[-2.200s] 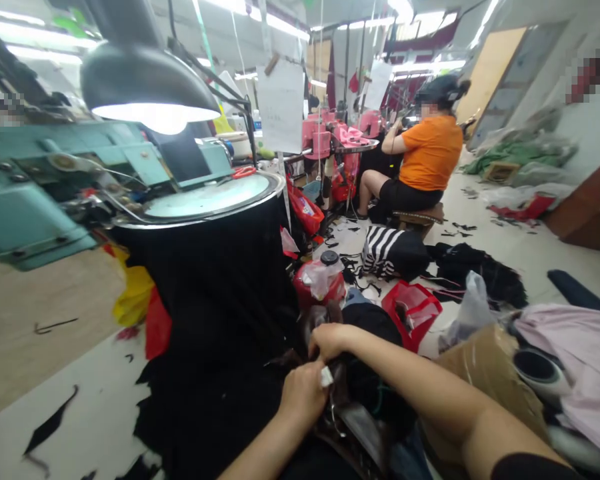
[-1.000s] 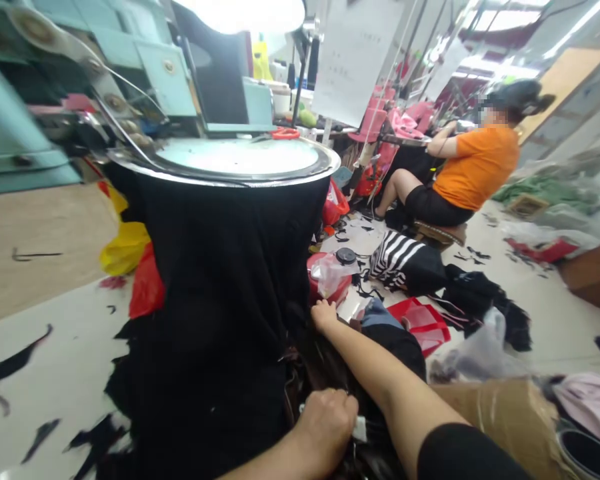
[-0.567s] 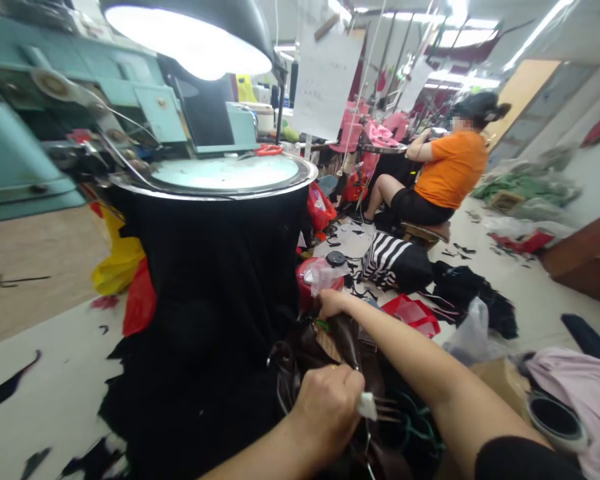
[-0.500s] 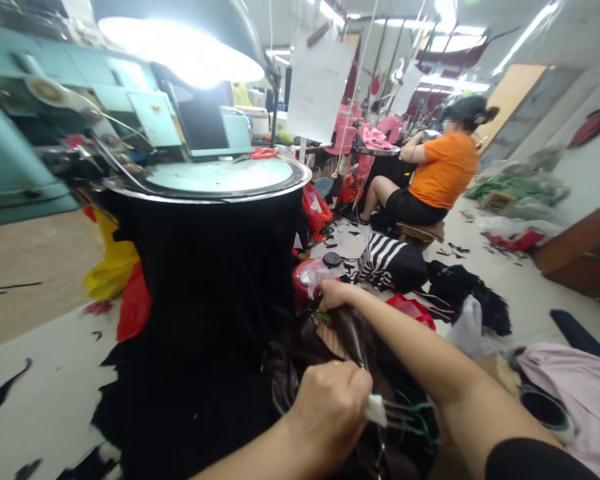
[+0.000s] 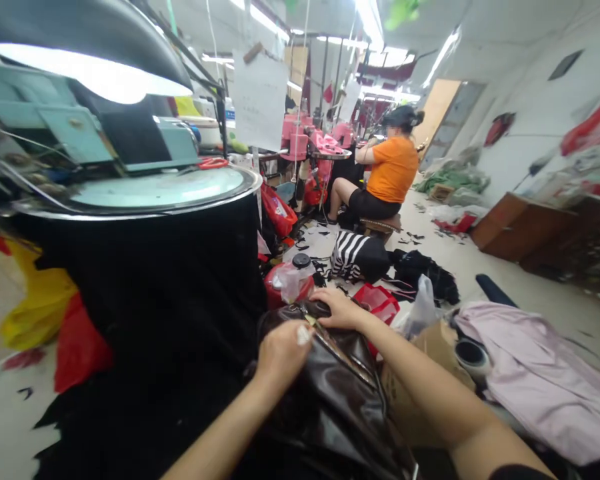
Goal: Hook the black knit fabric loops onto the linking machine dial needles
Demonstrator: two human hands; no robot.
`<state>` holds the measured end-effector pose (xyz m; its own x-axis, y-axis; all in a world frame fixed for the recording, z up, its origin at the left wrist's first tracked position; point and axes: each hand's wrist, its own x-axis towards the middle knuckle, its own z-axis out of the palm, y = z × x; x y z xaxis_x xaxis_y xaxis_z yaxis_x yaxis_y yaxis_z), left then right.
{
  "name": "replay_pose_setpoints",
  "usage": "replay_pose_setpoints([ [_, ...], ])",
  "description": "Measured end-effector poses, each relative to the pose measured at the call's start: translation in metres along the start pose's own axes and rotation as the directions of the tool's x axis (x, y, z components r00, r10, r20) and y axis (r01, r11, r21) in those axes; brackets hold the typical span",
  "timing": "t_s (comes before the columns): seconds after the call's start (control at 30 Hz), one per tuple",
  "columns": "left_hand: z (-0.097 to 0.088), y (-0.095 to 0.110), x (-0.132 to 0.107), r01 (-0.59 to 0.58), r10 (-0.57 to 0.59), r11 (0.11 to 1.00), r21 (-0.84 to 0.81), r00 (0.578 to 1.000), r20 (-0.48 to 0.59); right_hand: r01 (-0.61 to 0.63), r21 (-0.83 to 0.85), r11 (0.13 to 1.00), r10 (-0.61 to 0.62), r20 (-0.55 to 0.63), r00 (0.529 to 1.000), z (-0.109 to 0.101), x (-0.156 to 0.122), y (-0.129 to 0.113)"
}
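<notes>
Left hand (image 5: 281, 355): its fingers are curling into a fist, pinching a small white piece (image 5: 304, 335) that is poking out beside the thumb.
Right hand (image 5: 339, 311): its fingers are bending over the far end of the bag; the tips are partly hidden, so I cannot tell whether they are gripping or only pressing.
Brown bag (image 5: 335, 393): it is lying under both hands, its shiny side stretching from the fingers toward the viewer.
Zip (image 5: 347, 360): it is slanting across the bag, from between the hands down to the right.
Red container (image 5: 274, 287): it is sitting just beyond the fingers, clear plastic (image 5: 291, 280) draping over it.
Red bag (image 5: 377, 301): it is lying just past the right fingers.
Cardboard (image 5: 443, 347): it is standing right of the right fingers, with pink cloth (image 5: 535, 373) spreading farther right.
Black cloth (image 5: 180, 300): it is hanging left of the left fingers, below a round tabletop (image 5: 165, 190).
Person in orange (image 5: 393, 170): they are sitting well beyond the fingers, on a stool (image 5: 383, 223).
</notes>
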<state>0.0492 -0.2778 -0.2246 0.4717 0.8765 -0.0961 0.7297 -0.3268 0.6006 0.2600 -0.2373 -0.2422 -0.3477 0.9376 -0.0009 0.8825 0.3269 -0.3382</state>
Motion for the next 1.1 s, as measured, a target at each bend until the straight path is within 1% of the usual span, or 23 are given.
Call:
replay_pose_setpoints([
  [0.03,-0.007,-0.017,0.016,0.053,-0.052,0.998,0.034,0.998,-0.026,-0.017,-0.005,1.0,0.017,-0.017,1.0,0.004,-0.003,-0.002],
  [0.1,-0.016,-0.043,0.043,0.138,-0.14,0.985,0.102,0.99,0.009,-0.079,-0.02,0.997,0.078,-0.058,0.995,0.011,-0.012,-0.012],
  [0.13,-0.017,-0.053,0.052,0.165,-0.171,0.977,0.138,0.985,0.035,-0.131,-0.028,0.991,0.128,-0.09,0.988,0.014,-0.019,-0.019],
  [0.17,-0.016,-0.059,0.056,0.183,-0.195,0.968,0.174,0.979,0.053,-0.195,-0.033,0.98,0.19,-0.13,0.973,0.018,-0.027,-0.026],
  [0.23,-0.014,-0.063,0.057,0.194,-0.212,0.95,0.244,0.976,0.052,-0.323,-0.017,0.946,0.312,-0.214,0.926,0.024,-0.044,-0.039],
  [0.3,-0.018,-0.058,0.052,0.174,-0.189,0.935,0.307,0.982,0.019,-0.406,0.032,0.913,0.399,-0.277,0.874,0.026,-0.057,-0.045],
  [0.37,-0.031,-0.047,0.049,0.13,-0.133,0.922,0.366,0.991,-0.017,-0.422,0.097,0.901,0.43,-0.314,0.846,0.02,-0.062,-0.043],
  [0.43,-0.05,-0.031,0.051,0.076,-0.062,0.905,0.418,0.997,-0.046,-0.389,0.161,0.907,0.42,-0.336,0.843,0.006,-0.06,-0.032],
  [0.5,-0.067,-0.014,0.058,0.024,0.002,0.888,0.46,0.998,-0.056,-0.339,0.214,0.916,0.395,-0.344,0.852,-0.012,-0.055,-0.017],
  [0.57,-0.074,-0.001,0.066,-0.02,0.046,0.872,0.488,0.998,-0.04,-0.319,0.257,0.912,0.396,-0.351,0.849,-0.026,-0.055,-0.004],
  [0.63,-0.069,0.005,0.073,-0.059,0.075,0.861,0.505,0.997,-0.011,-0.335,0.288,0.897,0.427,-0.372,0.824,-0.032,-0.059,0.003],
  [0.73,-0.049,-0.001,0.075,-0.102,0.11,0.851,0.515,0.994,0.015,-0.372,0.32,0.871,0.481,-0.411,0.774,-0.03,-0.073,0.003],
  [0.87,-0.025,-0.009,0.072,-0.128,0.161,0.854,0.504,0.987,-0.022,-0.403,0.331,0.853,0.518,-0.441,0.733,-0.023,-0.086,-0.003],
  [0.97,-0.016,0.0,0.075,-0.183,0.238,0.852,0.49,0.97,-0.051,-0.42,0.333,0.844,0.534,-0.449,0.716,-0.024,-0.085,-0.004],
  [1.1,-0.009,0.02,0.092,-0.279,0.333,0.82,0.5,0.943,-0.02,-0.434,0.32,0.842,0.539,-0.47,0.699,-0.03,-0.082,-0.01],
])
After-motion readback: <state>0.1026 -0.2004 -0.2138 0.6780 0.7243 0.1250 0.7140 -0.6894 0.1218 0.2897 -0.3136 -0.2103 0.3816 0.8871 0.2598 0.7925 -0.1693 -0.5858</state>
